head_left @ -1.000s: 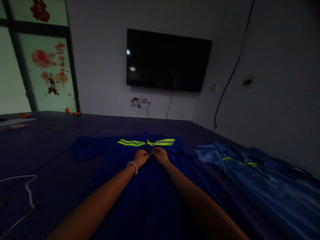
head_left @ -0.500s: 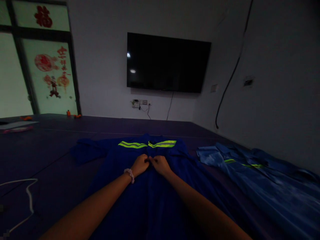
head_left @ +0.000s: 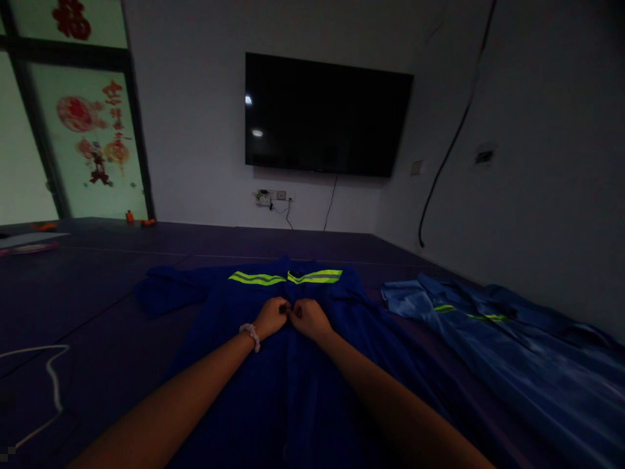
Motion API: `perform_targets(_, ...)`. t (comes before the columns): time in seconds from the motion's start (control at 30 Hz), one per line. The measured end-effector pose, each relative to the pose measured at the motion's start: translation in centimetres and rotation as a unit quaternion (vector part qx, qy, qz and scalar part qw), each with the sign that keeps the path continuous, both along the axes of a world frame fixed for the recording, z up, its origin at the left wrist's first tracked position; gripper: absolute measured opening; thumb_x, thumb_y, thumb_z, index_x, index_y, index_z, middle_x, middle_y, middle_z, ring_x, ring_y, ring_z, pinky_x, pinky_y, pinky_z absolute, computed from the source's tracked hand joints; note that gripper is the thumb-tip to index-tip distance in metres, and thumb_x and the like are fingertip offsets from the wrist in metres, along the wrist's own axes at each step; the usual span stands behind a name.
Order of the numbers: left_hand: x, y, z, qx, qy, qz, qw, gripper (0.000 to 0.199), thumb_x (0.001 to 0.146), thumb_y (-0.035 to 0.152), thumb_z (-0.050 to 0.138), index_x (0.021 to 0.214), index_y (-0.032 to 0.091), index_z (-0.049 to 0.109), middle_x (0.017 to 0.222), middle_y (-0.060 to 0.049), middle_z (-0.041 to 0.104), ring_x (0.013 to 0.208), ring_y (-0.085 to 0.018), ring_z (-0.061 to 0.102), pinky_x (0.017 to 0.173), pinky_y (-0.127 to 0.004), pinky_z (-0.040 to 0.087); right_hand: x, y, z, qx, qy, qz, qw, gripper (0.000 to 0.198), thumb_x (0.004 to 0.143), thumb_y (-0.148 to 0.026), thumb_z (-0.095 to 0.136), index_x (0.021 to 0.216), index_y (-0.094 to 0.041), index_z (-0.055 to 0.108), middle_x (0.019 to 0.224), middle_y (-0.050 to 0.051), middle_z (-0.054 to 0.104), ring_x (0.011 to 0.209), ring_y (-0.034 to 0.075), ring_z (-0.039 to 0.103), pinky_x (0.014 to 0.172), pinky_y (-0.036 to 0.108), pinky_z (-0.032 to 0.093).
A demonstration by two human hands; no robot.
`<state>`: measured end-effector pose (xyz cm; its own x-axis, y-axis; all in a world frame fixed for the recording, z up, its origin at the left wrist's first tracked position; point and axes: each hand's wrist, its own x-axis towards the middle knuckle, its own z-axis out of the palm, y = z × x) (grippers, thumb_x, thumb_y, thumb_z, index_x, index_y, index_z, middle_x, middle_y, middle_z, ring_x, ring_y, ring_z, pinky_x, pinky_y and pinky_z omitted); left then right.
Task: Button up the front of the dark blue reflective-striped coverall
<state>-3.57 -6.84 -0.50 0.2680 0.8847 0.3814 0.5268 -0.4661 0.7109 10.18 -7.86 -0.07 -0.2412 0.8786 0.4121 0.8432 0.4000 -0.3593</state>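
A dark blue work jacket (head_left: 224,365) with yellow-green reflective chest strips (head_left: 315,277) lies spread out before me, front side up. My left hand (head_left: 271,317), a pale scrunchie (head_left: 250,335) around its wrist, pinches the jacket's front edge just below the strips. Close beside it, my right hand (head_left: 310,319) is closed on the same front opening, thumb and forefinger together. The fingertips of both hands nearly meet at the middle. Any button or fastener between them is too dark and small to make out.
To the right lies a lighter blue garment (head_left: 469,332) with yellow-green strips. A white cable (head_left: 55,378) curves across the dark purple surface (head_left: 107,260) at left. Small orange objects (head_left: 147,223) sit near the door. A television (head_left: 327,117) hangs on the far wall.
The view has shifted slightly, so everything sits a little higher and further left. Both hands stay pinched at the jacket's front, with only small finger movement.
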Motion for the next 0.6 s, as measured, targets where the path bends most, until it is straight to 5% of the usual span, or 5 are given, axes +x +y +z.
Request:
perform_targets(0.27, -0.06, -0.17, 0.02, 0.006, 0.003, -0.001, 1.0, 0.033, 0.06, -0.003, 0.043, 0.078, 0.012, 0.067, 0.085, -0.007, 0.067, 0.074, -0.013, 0.059, 0.069, -0.023, 0.044, -0.28, -0.47, 0.37, -0.02, -0.009, -0.035, 0.999, 0.015, 0.074, -0.027, 0.056, 0.065, -0.017, 0.062, 0.068, 0.005, 0.064, 0.064, 0.014, 0.058, 0.053, 0.022, 0.031)
perform_targets(0.6, 0.22, -0.47, 0.19, 0.006, 0.024, 0.03, 0.999, 0.025, 0.06, -0.001, 0.047, 0.07, 0.012, 0.065, 0.075, -0.006, 0.066, 0.071, -0.014, 0.058, 0.069, -0.024, 0.043, -0.4, -0.88, 0.76, -0.027, -0.028, -0.05, 0.998, 0.013, 0.074, -0.024, 0.053, 0.07, -0.016, 0.064, 0.075, 0.006, 0.066, 0.069, 0.015, 0.058, 0.053, 0.022, 0.03)
